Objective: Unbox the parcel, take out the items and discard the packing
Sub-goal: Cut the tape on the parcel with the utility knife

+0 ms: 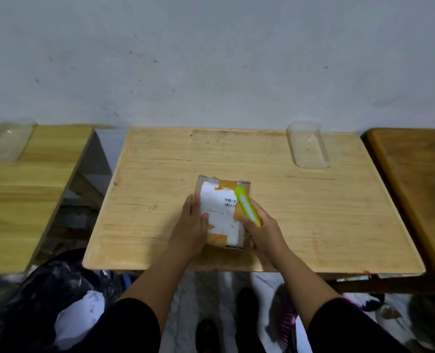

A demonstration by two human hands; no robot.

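A small cardboard parcel (222, 194) with a white label and brown tape lies on the wooden table (313, 212), near its front edge. My left hand (192, 226) rests on the parcel's left side, thumb across the label. My right hand (261, 231) grips a lime-green box cutter (247, 206), whose tip points at the tape near the parcel's far right corner. The parcel is closed. Its near end is partly hidden by my hands.
A clear plastic tray (308, 146) sits at the table's back right. A second table (32, 174) with another clear tray (4, 141) stands left, a darker table (420, 179) right. A black bag (55, 296) with white packing lies on the floor at lower left.
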